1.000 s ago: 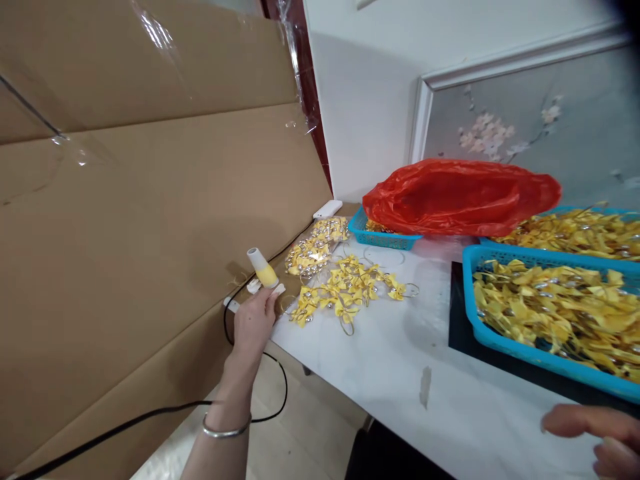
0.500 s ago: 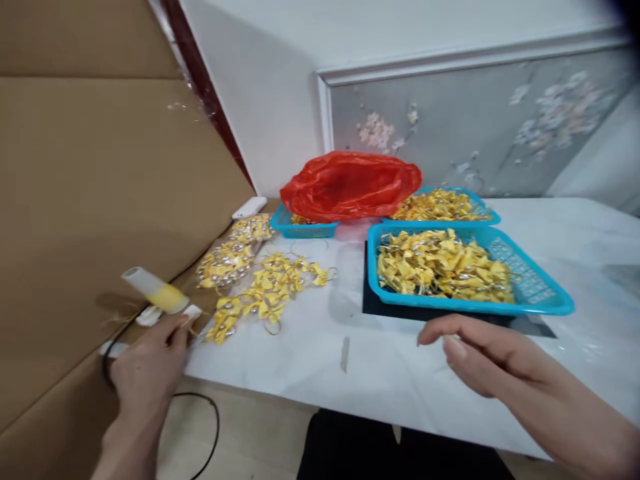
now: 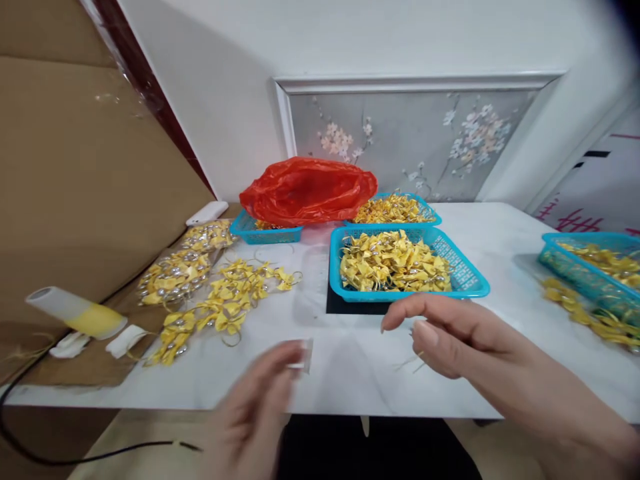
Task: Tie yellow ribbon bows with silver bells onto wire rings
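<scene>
White table, two hands near yellow bows

The bows lay loose at eleven o'clock from the left hand; others filled a blue basket at eleven from the right hand. The right thumb and forefinger curved toward each other, a narrow gap apart; thin strands showed just below, but whether they were pinched could not be told. The left hand was blurred, its grip also unreadable. The step in hand seemed to be handling between fingertips; the next move probably called for a light, steady pinch.
</scene>
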`<state>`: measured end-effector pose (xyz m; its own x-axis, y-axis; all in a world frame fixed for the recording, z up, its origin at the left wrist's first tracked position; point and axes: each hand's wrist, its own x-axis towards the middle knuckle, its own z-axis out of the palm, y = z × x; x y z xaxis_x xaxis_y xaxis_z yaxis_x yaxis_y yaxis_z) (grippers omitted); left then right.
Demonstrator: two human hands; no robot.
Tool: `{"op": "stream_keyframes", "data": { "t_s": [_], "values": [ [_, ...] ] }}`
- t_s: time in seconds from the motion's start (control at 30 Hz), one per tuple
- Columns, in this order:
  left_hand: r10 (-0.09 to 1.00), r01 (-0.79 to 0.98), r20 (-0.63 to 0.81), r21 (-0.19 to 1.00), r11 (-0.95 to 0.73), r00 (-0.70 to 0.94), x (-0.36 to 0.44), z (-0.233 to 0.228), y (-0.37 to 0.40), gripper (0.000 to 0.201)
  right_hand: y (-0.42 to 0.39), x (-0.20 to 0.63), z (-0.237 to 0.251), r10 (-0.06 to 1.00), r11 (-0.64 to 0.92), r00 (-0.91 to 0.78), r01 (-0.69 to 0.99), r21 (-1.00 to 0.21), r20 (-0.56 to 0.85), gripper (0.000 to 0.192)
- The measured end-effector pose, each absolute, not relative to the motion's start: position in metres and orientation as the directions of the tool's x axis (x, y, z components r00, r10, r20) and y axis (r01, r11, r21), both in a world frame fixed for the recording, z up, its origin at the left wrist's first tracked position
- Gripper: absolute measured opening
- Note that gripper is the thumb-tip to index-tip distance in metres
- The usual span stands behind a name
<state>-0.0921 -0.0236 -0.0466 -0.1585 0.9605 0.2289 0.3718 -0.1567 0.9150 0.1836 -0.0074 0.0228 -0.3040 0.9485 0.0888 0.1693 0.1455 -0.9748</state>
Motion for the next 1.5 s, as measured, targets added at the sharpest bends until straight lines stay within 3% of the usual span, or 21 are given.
{"op": "stream_keyframes", "data": {
  "t_s": [0.07,0.13,0.23,0.37,0.5,0.6,0.7,0.8,0.87,0.93,1.0,1.13,1.37,1.43,1.5],
  "values": [
    [0.987,0.045,0.063,0.997,-0.070,0.148,-0.038,-0.043,-0.022,0.028,-0.011,0.186,0.026,0.948,0.155,-0.302,0.161,-0.975,0.101,0.028],
    [0.944,-0.152,0.046,0.988,0.004,0.326,-0.003,-0.038,-0.018,0.028,-0.014,0.188,0.029,0.947,0.175,-0.297,0.162,-0.971,0.121,0.025],
    [0.935,-0.254,0.045,0.966,0.050,0.353,0.019,-0.035,-0.013,0.024,-0.018,0.193,0.033,0.946,0.189,-0.293,0.157,-0.969,0.137,0.023],
    [0.950,-0.233,0.002,0.970,0.075,0.313,0.023,-0.034,-0.011,0.003,-0.019,0.198,0.037,0.952,0.167,-0.282,0.144,-0.975,0.121,0.026],
    [0.943,-0.324,0.004,0.940,0.110,0.332,0.025,-0.030,-0.012,0.016,-0.016,0.205,0.031,0.965,0.179,-0.233,0.266,-0.947,0.117,0.030],
    [0.926,-0.527,-0.087,0.801,0.284,0.366,0.024,-0.024,-0.013,0.020,-0.015,0.210,0.017,0.975,0.182,-0.189,0.404,-0.897,0.113,0.029],
    [0.892,-0.632,-0.192,0.646,0.430,0.410,0.019,-0.019,-0.011,0.021,-0.016,0.213,-0.001,0.962,0.209,-0.254,0.470,-0.858,0.096,0.031],
    [0.898,-0.591,-0.211,0.690,0.417,0.387,0.014,-0.023,-0.001,0.018,-0.020,0.215,-0.015,0.948,0.283,-0.274,0.500,-0.818,0.161,0.032],
    [0.951,-0.402,-0.119,0.885,0.232,0.286,0.013,-0.029,0.009,0.012,-0.023,0.217,-0.019,0.938,0.342,-0.238,0.530,-0.776,0.251,0.028],
    [0.970,-0.120,0.041,0.993,-0.012,0.241,0.014,-0.034,0.017,0.006,-0.026,0.220,-0.019,0.913,0.405,-0.188,0.535,-0.742,0.363,0.022],
    [0.921,0.085,0.168,0.974,-0.210,0.351,0.020,-0.037,0.022,0.011,-0.026,0.221,-0.014,0.859,0.484,-0.137,0.533,-0.694,0.494,0.017],
    [0.734,0.186,0.288,0.852,-0.490,0.615,0.032,-0.038,0.023,0.023,-0.017,0.212,-0.003,0.698,0.629,-0.136,0.585,-0.512,0.703,0.019],
    [0.843,0.318,0.146,0.882,-0.348,0.518,0.035,-0.035,0.029,0.018,-0.006,0.198,-0.002,0.629,0.686,-0.089,0.531,-0.497,0.772,0.019],
    [0.890,0.274,0.114,0.927,-0.255,0.442,0.035,-0.033,0.031,0.013,-0.007,0.199,-0.002,0.673,0.654,-0.025,0.487,-0.579,0.739,0.016],
    [0.931,0.189,0.061,0.973,-0.137,0.360,0.035,-0.033,0.032,0.011,-0.007,0.200,-0.003,0.779,0.581,0.036,0.335,-0.742,0.626,0.017]
  ]
}}
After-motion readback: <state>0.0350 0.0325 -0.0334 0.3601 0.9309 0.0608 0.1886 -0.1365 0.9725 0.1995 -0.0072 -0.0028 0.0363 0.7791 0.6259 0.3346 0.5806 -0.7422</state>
